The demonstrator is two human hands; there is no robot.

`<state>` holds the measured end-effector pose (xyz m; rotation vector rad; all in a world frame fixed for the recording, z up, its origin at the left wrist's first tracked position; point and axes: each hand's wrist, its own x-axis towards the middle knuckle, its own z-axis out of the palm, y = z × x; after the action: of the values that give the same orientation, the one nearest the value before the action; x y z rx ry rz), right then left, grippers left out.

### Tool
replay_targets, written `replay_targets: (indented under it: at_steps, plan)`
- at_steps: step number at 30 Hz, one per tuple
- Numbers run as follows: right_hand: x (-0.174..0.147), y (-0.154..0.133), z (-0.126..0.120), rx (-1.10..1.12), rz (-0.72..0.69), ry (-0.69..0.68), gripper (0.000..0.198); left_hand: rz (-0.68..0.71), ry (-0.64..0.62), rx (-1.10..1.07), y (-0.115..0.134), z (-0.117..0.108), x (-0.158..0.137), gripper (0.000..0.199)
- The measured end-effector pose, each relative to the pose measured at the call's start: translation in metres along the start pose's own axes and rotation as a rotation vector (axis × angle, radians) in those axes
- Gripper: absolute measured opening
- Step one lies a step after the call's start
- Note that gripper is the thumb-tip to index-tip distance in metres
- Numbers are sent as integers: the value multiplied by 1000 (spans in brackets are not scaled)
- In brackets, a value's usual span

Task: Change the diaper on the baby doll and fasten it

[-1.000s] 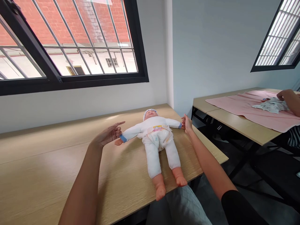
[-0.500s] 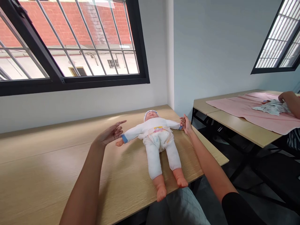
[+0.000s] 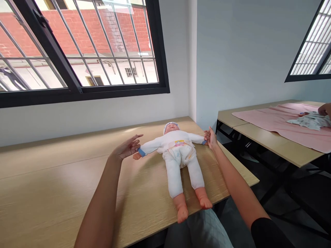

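Note:
A baby doll [image 3: 178,151] in a white long-sleeved suit with blue cuffs, a patterned cap and a diaper lies face up on the wooden table [image 3: 64,193]. Its arms are spread, and its bare feet reach the near edge. Beside the cuff on the picture's left, my left hand [image 3: 128,147] is open, index finger stretched out and the other fingers loosely bent. My right hand [image 3: 211,138] is at the opposite cuff with curled fingers, covering most of the doll's hand there. Whether those fingers grip it is hidden.
On another table [image 3: 279,144] to the right lies a pink cloth [image 3: 263,117] with a patterned white garment [image 3: 311,120]. Another person's hand [image 3: 325,109] touches that garment. A barred window [image 3: 103,44] is in the wall behind my table.
The view has turned slightly left, so everything sits a little further right. My hands and the doll keep nearly the same places relative to each other.

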<state>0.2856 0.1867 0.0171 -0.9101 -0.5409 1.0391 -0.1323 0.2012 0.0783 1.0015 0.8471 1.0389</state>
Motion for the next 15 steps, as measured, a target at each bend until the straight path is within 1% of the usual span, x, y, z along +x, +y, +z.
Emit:
replay_targets:
  at_steps: [3, 7, 9, 12, 13, 15]
  plan:
    - [1, 1, -1, -3, -3, 19, 43, -7, 36, 12, 3, 1, -5, 24]
    - [-1, -2, -2, -46, 30, 46, 44, 6, 12, 35, 6, 5, -6, 26]
    - [-1, -4, -2, -66, 63, 5, 46, 16, -2, 32, 4, 7, -5, 29]
    - [-2, -6, -1, -29, 161, -121, 52, 39, -18, 1, 0, 10, 1, 32]
    - [-3, -5, 0, -12, 174, -154, 54, 39, -27, -9, -2, 11, 3, 32]
    - [-3, -3, 0, -21, 115, -160, 56, 33, -47, -26, -6, 11, 7, 33]
